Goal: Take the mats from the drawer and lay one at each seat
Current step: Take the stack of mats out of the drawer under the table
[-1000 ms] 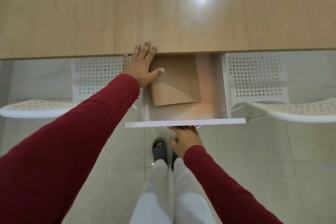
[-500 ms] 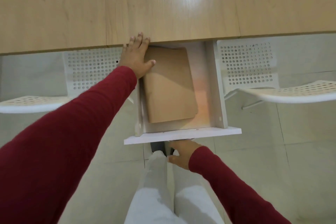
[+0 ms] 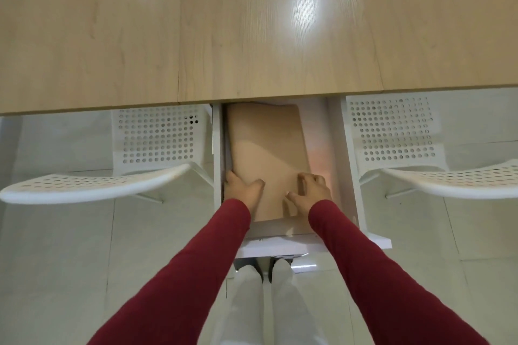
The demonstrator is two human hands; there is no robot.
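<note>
A white drawer [image 3: 343,154] stands pulled far out from under the wooden table [image 3: 252,25]. Inside it lies a stack of tan mats [image 3: 266,143], its far end just under the table edge. My left hand [image 3: 241,190] grips the stack's near left edge, fingers tucked down its side and thumb on top. My right hand [image 3: 311,190] rests on the stack's near right part, fingers curled over its edge. Both sleeves are dark red.
Two white perforated chairs flank the drawer, the left chair [image 3: 134,165] and the right chair [image 3: 420,159], both tucked toward the table. The floor is pale tile. My legs in light trousers [image 3: 260,302] stand just below the drawer front [image 3: 280,248].
The drawer has come further out. My left hand left the table edge and my right hand left the drawer handle; both now hold the near end of the mats.
</note>
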